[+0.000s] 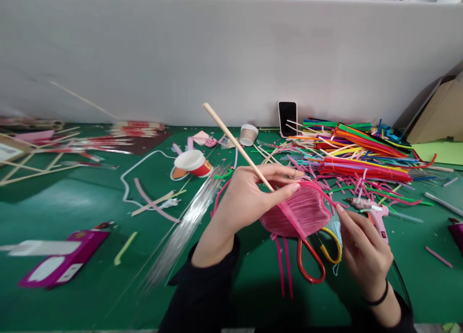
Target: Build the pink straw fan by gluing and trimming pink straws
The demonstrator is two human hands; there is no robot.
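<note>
My left hand (246,198) grips a flat, ridged piece made of pink pipe cleaners (307,210), its edge pinched between thumb and fingers. A wooden stick (235,142) slants up to the left from that same hand; how its lower end is held is hidden. With thumb and fingertips, my right hand (365,248) pinches a pink pipe cleaner (327,196) that runs along the piece's upper right edge. Two pink strands (283,270) show below the piece. Scissors with red and yellow handles (300,260) lie underneath, blades hidden.
Right of centre lies a heap of coloured pipe cleaners (365,166), with a pink glue gun (378,217) in front. A phone (288,118) leans on the grey partition (231,58). Left are a paper cup (198,166), thin metal wires (184,231), a white cord (125,183) and a purple packet (83,241).
</note>
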